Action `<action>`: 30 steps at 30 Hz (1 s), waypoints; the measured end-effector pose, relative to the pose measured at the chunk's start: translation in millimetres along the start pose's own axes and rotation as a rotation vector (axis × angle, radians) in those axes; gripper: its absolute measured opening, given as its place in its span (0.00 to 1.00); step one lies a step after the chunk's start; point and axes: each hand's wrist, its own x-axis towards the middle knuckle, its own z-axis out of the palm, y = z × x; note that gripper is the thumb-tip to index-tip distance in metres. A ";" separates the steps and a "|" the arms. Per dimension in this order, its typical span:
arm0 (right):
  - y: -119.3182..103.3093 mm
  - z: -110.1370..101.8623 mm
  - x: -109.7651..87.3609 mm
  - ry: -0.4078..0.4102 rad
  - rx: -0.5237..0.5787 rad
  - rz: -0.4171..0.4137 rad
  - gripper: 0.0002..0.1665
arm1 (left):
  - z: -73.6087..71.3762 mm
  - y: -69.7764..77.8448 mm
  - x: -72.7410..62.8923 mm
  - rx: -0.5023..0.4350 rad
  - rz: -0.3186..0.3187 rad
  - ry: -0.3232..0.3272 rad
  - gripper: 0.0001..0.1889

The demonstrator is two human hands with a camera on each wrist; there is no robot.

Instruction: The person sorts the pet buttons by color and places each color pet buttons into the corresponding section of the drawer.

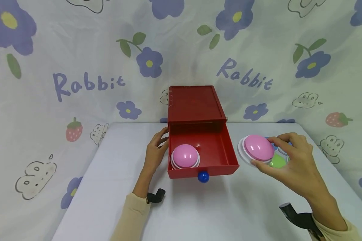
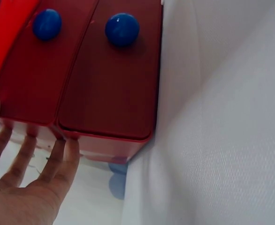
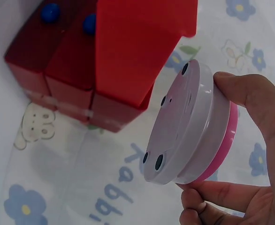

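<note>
A red drawer cabinet [image 1: 196, 103] has its top drawer [image 1: 214, 149] pulled out, with a blue round knob [image 1: 203, 177] on the front. One pink dome push button [image 1: 185, 156] on a white base sits in the drawer's front left corner. My left hand [image 1: 154, 150] rests against the cabinet's left side, fingers extended; in the left wrist view the fingertips lie along the cabinet's edge. Right of the drawer, my right hand [image 1: 298, 164] pinches another pink push button [image 1: 258, 148] between thumb and fingers. The right wrist view shows its white underside [image 3: 175, 126] with dark round feet.
Behind my right hand, a green push button [image 1: 278, 161] and blue ones [image 1: 285, 148] stand on the white table [image 1: 199, 214], partly hidden. Two lower drawers with blue knobs [image 2: 122, 29] are closed. A patterned curtain [image 1: 181, 60] hangs behind the table.
</note>
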 end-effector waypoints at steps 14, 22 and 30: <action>-36.1 25.9 20.0 -0.061 0.005 0.002 0.40 | 1.2 -36.6 13.2 -0.006 0.041 0.013 0.28; -43.6 44.4 27.2 -0.066 0.056 -0.013 0.38 | 0.6 -36.4 13.5 -0.003 0.051 0.018 0.27; -46.7 59.9 31.8 -0.082 0.044 -0.045 0.40 | 1.2 -17.6 8.3 0.014 0.006 0.001 0.28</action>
